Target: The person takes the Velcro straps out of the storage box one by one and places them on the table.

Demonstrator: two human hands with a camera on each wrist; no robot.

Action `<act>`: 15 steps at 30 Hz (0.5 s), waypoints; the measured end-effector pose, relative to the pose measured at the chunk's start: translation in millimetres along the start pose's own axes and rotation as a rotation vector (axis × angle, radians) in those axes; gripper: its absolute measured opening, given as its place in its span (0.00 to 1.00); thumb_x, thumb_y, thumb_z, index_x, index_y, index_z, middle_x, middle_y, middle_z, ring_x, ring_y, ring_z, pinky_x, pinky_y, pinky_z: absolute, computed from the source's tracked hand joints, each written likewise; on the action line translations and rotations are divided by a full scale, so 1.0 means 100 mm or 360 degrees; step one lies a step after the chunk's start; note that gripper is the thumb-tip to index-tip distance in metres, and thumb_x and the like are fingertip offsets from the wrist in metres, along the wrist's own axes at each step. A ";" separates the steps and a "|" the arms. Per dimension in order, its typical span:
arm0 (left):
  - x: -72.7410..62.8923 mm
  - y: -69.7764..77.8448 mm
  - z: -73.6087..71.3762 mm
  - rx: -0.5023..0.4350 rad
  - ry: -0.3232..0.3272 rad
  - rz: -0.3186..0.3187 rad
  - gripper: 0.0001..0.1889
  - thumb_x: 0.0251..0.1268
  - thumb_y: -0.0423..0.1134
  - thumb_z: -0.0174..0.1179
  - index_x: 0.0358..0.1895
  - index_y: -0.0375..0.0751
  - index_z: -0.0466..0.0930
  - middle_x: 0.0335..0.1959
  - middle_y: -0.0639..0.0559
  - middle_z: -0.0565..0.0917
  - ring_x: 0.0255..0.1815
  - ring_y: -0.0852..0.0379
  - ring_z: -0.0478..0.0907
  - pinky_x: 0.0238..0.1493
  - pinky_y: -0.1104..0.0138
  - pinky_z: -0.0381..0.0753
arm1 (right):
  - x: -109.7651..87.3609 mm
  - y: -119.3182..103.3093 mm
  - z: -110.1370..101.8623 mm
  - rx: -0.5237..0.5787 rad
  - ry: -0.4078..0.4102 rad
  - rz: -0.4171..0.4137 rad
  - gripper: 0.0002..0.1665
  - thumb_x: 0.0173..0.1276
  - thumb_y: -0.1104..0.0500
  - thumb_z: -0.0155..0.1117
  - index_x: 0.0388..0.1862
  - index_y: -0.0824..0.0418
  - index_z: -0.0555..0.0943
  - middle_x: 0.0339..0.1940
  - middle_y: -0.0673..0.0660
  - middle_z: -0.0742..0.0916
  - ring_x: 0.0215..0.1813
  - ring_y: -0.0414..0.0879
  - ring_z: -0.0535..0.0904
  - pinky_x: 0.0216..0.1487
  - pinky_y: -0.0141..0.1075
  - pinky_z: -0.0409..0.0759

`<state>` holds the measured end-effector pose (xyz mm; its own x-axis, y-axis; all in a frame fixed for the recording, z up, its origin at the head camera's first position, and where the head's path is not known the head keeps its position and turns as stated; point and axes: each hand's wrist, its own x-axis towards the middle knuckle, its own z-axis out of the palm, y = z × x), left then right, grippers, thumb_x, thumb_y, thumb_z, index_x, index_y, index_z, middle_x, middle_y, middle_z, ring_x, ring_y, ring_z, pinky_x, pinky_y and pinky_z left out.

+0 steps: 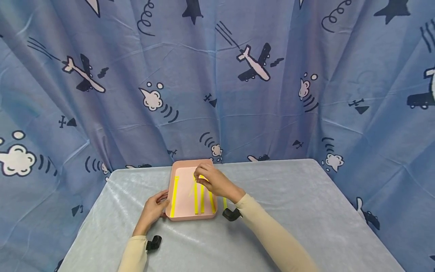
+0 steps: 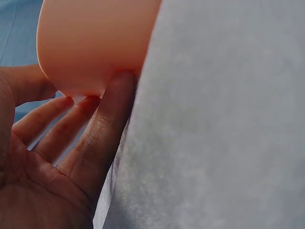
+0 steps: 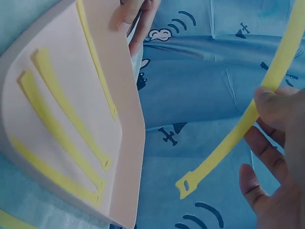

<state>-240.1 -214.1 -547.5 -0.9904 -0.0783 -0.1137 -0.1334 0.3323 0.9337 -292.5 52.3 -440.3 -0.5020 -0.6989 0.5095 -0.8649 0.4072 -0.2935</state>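
A shallow pink tray (image 1: 184, 189) stands at the far middle of the table. My left hand (image 1: 153, 209) grips its left side, thumb over the wall and fingers against the outside; the left wrist view shows the fingertips at the tray wall (image 2: 90, 43). Above the tray, my right hand (image 1: 217, 182) pinches a yellow hook-and-loop cable tie (image 3: 228, 143) between thumb and fingers. Its slotted head hangs down free. Several similar ties lie lengthwise in the tray, one tie (image 1: 174, 196) along the left wall and others (image 3: 71, 105) grouped toward the right.
Another yellow tie (image 1: 224, 203) lies on the table just right of the tray, partly hidden by the right wrist. A pale grey cloth covers the table (image 1: 289, 211). Behind it hangs a blue curtain (image 1: 190, 94) printed with planes and clouds.
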 end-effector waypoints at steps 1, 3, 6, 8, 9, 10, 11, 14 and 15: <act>0.00 0.00 0.00 0.0001 0.0000 -0.0001 0.26 0.70 0.34 0.57 0.71 0.42 0.69 0.66 0.36 0.75 0.50 0.48 0.82 0.27 0.60 0.86 | -0.01 0.01 -0.01 0.0006 0.0006 0.0015 0.08 0.67 0.66 0.65 0.38 0.55 0.75 0.39 0.48 0.79 0.46 0.42 0.76 0.50 0.32 0.79; 0.00 0.01 0.00 0.0003 0.0001 0.0001 0.26 0.70 0.34 0.57 0.70 0.42 0.69 0.66 0.36 0.75 0.50 0.49 0.82 0.28 0.60 0.86 | -0.04 0.01 -0.03 0.0034 0.0031 0.0049 0.09 0.66 0.66 0.65 0.38 0.56 0.75 0.39 0.48 0.79 0.46 0.41 0.77 0.51 0.32 0.80; 0.00 0.02 0.00 0.0001 -0.0001 -0.0001 0.26 0.70 0.35 0.57 0.70 0.43 0.69 0.66 0.36 0.75 0.49 0.49 0.82 0.28 0.61 0.86 | -0.07 0.03 -0.06 0.0083 0.0080 0.0101 0.10 0.66 0.67 0.65 0.38 0.57 0.74 0.38 0.50 0.80 0.47 0.42 0.78 0.52 0.34 0.81; 0.00 0.02 0.01 0.0003 0.0000 0.0005 0.26 0.70 0.34 0.57 0.70 0.42 0.69 0.66 0.36 0.75 0.49 0.50 0.82 0.28 0.61 0.86 | -0.10 0.04 -0.07 0.0114 0.0109 0.0132 0.10 0.66 0.69 0.65 0.38 0.58 0.73 0.38 0.51 0.80 0.46 0.43 0.78 0.51 0.37 0.82; 0.00 0.02 0.01 0.0005 0.0003 0.0007 0.26 0.70 0.34 0.57 0.70 0.42 0.69 0.66 0.36 0.75 0.49 0.50 0.82 0.28 0.61 0.86 | -0.11 0.05 -0.07 0.0117 0.0124 0.0149 0.10 0.66 0.69 0.65 0.38 0.58 0.73 0.37 0.51 0.80 0.45 0.43 0.78 0.50 0.37 0.82; 0.00 0.02 0.01 0.0009 0.0006 0.0009 0.26 0.70 0.34 0.57 0.70 0.42 0.69 0.66 0.36 0.76 0.49 0.50 0.82 0.27 0.61 0.85 | -0.12 0.07 -0.07 0.0118 0.0140 0.0163 0.10 0.66 0.69 0.64 0.37 0.58 0.74 0.37 0.51 0.80 0.44 0.43 0.78 0.48 0.37 0.82; 0.00 0.02 0.01 0.0009 0.0011 0.0009 0.26 0.70 0.34 0.57 0.70 0.42 0.69 0.65 0.36 0.76 0.49 0.50 0.82 0.27 0.61 0.85 | -0.14 0.08 -0.07 0.0122 0.0152 0.0180 0.10 0.66 0.69 0.64 0.38 0.57 0.74 0.36 0.50 0.80 0.43 0.42 0.77 0.47 0.37 0.82; 0.00 0.01 0.00 0.0013 0.0020 0.0009 0.25 0.70 0.35 0.57 0.70 0.42 0.70 0.65 0.36 0.76 0.50 0.49 0.82 0.26 0.61 0.85 | -0.18 0.10 -0.07 0.0134 0.0195 0.0222 0.10 0.67 0.68 0.64 0.38 0.56 0.73 0.35 0.49 0.79 0.39 0.40 0.76 0.41 0.32 0.81; 0.00 0.01 0.00 0.0015 0.0022 0.0008 0.25 0.70 0.35 0.58 0.70 0.42 0.70 0.65 0.36 0.76 0.50 0.49 0.82 0.26 0.61 0.85 | -0.19 0.11 -0.07 0.0133 0.0208 0.0231 0.10 0.67 0.68 0.64 0.38 0.56 0.73 0.34 0.49 0.79 0.38 0.40 0.76 0.39 0.30 0.79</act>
<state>-239.8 -213.5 -546.9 -0.9905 -0.0893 -0.1043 -0.1288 0.3415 0.9310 -292.0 74.2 -447.2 -0.6212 -0.5521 0.5561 -0.7836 0.4441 -0.4345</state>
